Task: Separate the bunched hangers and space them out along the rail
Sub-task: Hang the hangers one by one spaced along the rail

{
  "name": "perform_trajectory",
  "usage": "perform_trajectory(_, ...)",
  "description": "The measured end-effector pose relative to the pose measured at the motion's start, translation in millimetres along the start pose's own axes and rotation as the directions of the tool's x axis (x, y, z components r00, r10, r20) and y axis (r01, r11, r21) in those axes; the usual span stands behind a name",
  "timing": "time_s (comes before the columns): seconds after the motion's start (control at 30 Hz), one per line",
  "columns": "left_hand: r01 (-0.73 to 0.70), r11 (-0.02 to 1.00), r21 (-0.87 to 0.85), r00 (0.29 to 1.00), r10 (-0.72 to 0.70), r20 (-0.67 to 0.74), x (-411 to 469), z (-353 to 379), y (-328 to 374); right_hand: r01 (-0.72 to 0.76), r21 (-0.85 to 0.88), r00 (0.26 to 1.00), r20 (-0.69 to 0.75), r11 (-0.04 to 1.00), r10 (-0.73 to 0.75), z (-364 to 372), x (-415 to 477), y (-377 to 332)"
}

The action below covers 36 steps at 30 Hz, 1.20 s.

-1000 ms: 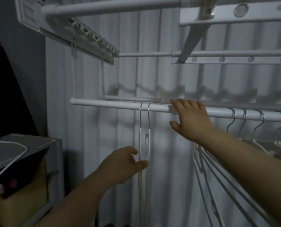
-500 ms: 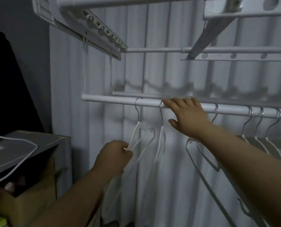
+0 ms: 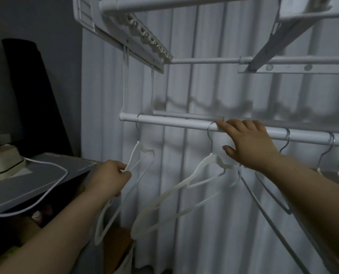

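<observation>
Head view is showing a dim scene, so fine detail is staying hard to read. The right edge is cutting off the last hangers [image 3: 331, 142], leaving only their hooks and necks in frame. The right forearm is covering the top of the third hanger [image 3: 287, 136]; its thin grey frame is emerging below the arm. The lower ends of the white hangers are blurring into the curtain [image 3: 214, 91].

The rail [image 3: 174, 122] is running across the middle of the frame. The left hand [image 3: 109, 178] is pinching the sloping arm of the first hanger [image 3: 132, 155], whose hook is sitting near the rail's left end. The second hanger [image 3: 212, 155] is hanging well apart from it, with its hook just beside the right hand [image 3: 249, 143]. That hand is lying relaxed over the rail, fingers extended across the top and thumb spread below, gripping nothing.

An upper rack [image 3: 135, 32] is hanging above the rail. At the left, a grey shelf [image 3: 46, 175] is carrying a cream appliance [image 3: 0, 161], which cannot be identified, and a white cable [image 3: 52, 182] is looping across the shelf top. A dark roll [image 3: 32, 91] is leaning against the wall behind it.
</observation>
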State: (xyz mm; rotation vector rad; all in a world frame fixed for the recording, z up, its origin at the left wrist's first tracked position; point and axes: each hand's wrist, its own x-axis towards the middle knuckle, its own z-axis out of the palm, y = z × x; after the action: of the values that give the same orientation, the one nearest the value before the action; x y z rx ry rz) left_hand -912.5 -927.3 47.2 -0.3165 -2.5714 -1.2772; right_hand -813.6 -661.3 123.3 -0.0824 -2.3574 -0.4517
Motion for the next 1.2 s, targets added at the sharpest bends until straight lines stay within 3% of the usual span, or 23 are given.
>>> perform_trajectory(0.33, 0.039, 0.997, 0.073, 0.999, -0.038, -0.017, 2.6, -15.3, -11.3, -0.041, -0.001, 0.992, 0.117, 0.999, 0.041, -11.6, -3.0, -2.2)
perform_trajectory(0.47, 0.043, 0.983, 0.178, 0.999, -0.038, -0.031, -0.4, -19.7, -7.9, -0.045, -0.010, 0.989, 0.140, 0.999, 0.046, -13.7, -4.6, -1.4)
perform_trajectory(0.53, -0.030, 0.981, 0.190, 0.990, 0.055, -0.127, -9.0, -21.7, 1.6, -0.049, -0.005, 0.989, 0.141, 0.999, 0.049, -15.2, -5.7, -1.2)
perform_trajectory(0.63, -0.241, 0.968, 0.070, 0.946, 0.250, -0.205, -32.4, -15.7, 31.5, -0.059, -0.008, 0.987, 0.149, 0.998, 0.060, -16.9, -6.4, -1.4)
perform_trajectory(0.77, -0.284, 0.950, -0.132, 0.945, 0.300, 0.127, -72.7, 11.7, 75.2, -0.060, -0.021, 0.985, 0.161, 0.998, 0.062, -17.5, -7.1, -2.7)
perform_trajectory(0.87, -0.314, 0.949, 0.002, 0.884, 0.292, 0.366, -91.7, 36.5, 92.3, -0.060, -0.030, 0.982, 0.180, 0.998, 0.064, -18.7, -6.8, -3.3)
perform_trajectory(1.03, -0.303, 0.948, 0.102, 0.863, 0.227, 0.452, -93.5, 71.1, 100.7, -0.058, -0.029, 0.980, 0.189, 0.998, 0.062, -20.3, -6.3, -3.7)
perform_trajectory(1.2, -0.305, 0.946, 0.110, 0.882, 0.237, 0.408, -91.8, 80.5, 95.3, -0.036, -0.023, 0.981, 0.192, 0.999, 0.040, -20.2, -6.8, -1.8)
